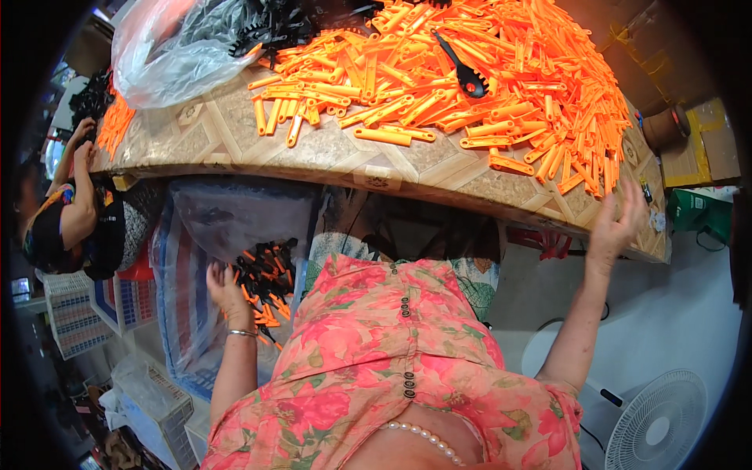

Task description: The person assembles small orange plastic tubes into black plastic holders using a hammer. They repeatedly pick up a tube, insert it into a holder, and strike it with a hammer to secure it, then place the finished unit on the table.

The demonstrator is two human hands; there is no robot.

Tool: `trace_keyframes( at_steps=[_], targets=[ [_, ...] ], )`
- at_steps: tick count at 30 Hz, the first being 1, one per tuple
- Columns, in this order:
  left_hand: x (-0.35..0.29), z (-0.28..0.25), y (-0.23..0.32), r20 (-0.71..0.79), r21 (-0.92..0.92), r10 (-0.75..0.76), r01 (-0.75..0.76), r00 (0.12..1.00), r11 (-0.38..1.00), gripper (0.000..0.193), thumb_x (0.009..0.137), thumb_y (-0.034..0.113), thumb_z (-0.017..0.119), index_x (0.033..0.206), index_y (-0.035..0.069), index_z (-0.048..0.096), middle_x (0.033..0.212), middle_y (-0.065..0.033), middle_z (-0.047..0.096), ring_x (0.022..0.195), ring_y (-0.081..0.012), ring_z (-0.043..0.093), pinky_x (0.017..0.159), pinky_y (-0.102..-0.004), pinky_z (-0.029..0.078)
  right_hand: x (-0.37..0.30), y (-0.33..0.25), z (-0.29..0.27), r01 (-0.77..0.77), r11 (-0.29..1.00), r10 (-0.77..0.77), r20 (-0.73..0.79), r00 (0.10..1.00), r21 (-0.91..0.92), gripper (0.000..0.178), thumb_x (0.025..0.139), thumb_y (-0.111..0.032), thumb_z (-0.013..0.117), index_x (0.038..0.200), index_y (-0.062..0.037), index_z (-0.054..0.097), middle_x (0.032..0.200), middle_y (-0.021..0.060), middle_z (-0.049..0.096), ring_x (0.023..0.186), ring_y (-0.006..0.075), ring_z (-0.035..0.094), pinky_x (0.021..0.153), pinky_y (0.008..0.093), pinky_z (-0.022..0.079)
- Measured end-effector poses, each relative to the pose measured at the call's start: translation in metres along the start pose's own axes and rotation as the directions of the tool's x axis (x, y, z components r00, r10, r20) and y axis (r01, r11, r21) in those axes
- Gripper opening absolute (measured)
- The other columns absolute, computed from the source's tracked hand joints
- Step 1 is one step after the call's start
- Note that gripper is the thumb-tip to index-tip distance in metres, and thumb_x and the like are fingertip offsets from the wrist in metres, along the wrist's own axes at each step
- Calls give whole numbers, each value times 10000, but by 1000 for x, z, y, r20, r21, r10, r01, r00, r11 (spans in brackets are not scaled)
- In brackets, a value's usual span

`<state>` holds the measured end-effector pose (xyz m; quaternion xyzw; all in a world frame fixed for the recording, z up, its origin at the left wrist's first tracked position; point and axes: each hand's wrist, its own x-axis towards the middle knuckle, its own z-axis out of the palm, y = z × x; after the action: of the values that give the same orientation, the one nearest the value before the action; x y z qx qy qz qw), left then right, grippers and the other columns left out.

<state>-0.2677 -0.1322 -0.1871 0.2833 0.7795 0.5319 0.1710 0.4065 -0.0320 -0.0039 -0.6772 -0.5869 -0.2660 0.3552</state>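
Note:
My left hand [227, 291] is over a striped woven bag [178, 313], its fingers apart and nothing visible in them. Inside the bag, beside that hand, lies a heap of black utensils with orange handles [270, 274]. My right hand [619, 223] reaches the table's right end with fingers stretched out, close to the edge of a big pile of loose orange plastic handles [517, 86]. Whether its fingertips touch a handle I cannot tell. On the pile rests a black toothed spoon, like a pasta server [470, 81].
Black utensil heads and a clear plastic bag [180, 66] lie on the patterned table [235, 149] at far left. A tape roll [666, 128] and cardboard boxes [709, 149] stand to the right. A white fan [658, 423] stands lower right. Another person [74, 211] works at left.

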Motion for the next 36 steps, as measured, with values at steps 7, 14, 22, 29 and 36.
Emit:
trace_keyframes(
  at_steps=[7,14,22,29,36],
  targets=[
    [-94,138,218,617,-492,608,-359,500,793,453,936,-58,523,1379,2,453,1248,-134,626,1139,-172,603,1003,-310,460,33,-165,51,245,919,-282,83,956,308,248,772,-123,741,1019,-142,733,1003,21,619,973,217,550,949,395,350],
    [-148,195,279,729,-641,661,-160,179,750,352,953,-21,539,1304,1,541,1116,-103,687,1029,-153,651,891,-273,513,54,-173,90,227,948,-264,154,952,222,164,793,-155,733,953,-123,725,909,33,604,924,228,551,946,413,349],
    [-134,212,285,869,-485,379,395,317,780,395,1043,211,449,1352,-32,492,1234,-153,624,1127,-199,619,918,-302,521,-8,-202,16,-390,462,-16,447,894,796,103,803,13,702,894,-22,669,864,65,638,807,181,608,761,303,481],
    [-140,222,284,924,-312,367,770,109,557,335,1024,204,491,1255,-35,538,1016,-108,664,917,-170,644,873,-297,516,-54,-197,1,-488,368,-129,564,816,791,180,767,-16,742,928,-24,662,879,81,630,846,221,607,786,323,476],
    [-139,217,283,950,-313,257,554,179,771,246,1012,172,506,1124,-29,594,853,-55,655,799,-112,622,745,-231,503,-16,-147,13,-27,923,-117,347,931,384,387,826,-201,716,1184,-75,638,1043,102,596,998,273,546,903,414,414]
  ],
)
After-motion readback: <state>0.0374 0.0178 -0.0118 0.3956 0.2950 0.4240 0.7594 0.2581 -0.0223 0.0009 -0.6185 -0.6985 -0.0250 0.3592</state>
